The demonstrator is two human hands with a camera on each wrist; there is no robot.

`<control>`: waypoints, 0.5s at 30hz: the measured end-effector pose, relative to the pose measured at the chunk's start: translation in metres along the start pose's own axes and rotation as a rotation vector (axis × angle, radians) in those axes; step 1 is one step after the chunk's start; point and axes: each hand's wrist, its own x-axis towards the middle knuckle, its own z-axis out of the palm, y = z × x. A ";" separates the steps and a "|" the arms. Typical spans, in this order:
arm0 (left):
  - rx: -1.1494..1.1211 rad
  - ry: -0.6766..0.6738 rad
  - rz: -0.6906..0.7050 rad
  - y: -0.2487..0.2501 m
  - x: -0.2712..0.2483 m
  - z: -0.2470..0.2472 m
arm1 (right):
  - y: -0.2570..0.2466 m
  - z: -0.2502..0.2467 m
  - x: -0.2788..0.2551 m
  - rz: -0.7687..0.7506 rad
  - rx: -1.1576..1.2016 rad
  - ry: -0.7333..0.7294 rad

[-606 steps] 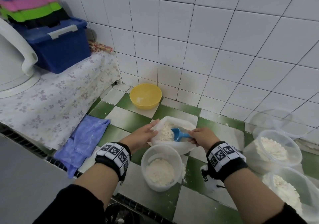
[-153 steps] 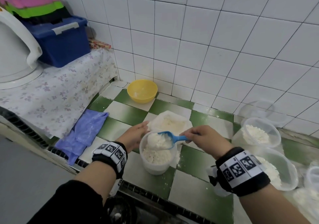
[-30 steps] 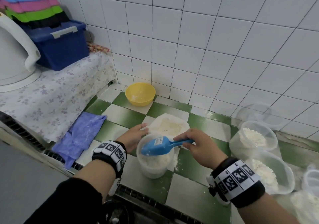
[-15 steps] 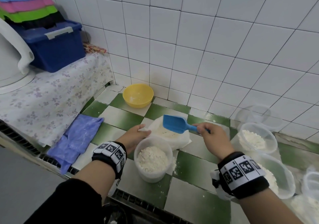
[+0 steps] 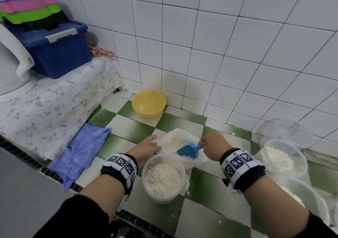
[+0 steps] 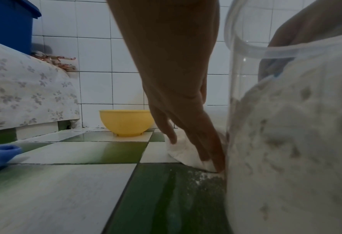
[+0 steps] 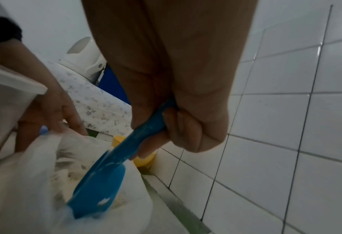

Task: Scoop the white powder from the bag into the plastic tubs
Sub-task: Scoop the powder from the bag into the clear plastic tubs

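The white bag (image 5: 175, 139) of powder lies open on the checked counter, just behind a round plastic tub (image 5: 163, 180) about half full of powder. My left hand (image 5: 153, 145) rests with straight fingers (image 6: 208, 148) on the bag's left edge, beside the tub (image 6: 286, 142). My right hand (image 5: 205, 143) grips the handle of the blue scoop (image 5: 188, 150). The scoop's bowl (image 7: 100, 190) is tilted down into the near right side of the bag (image 7: 36, 174).
Two more tubs with powder (image 5: 285, 157) (image 5: 307, 199) stand at the right, with an empty clear tub (image 5: 285, 129) behind them by the tiled wall. A yellow bowl (image 5: 149, 104) sits in the back corner. A blue cloth (image 5: 80, 151) lies at the left.
A second ago the scoop was tipped over the near tub. It then swung back over the bag and has now dipped down into it. The left hand has stayed on the bag's edge.
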 end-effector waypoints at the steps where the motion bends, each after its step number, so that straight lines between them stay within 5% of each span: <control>1: 0.002 0.005 -0.002 0.000 0.001 0.000 | 0.000 0.000 0.002 0.023 0.066 -0.008; 15: 0.066 -0.027 0.021 0.010 0.001 0.008 | 0.009 0.031 0.009 0.321 0.819 -0.101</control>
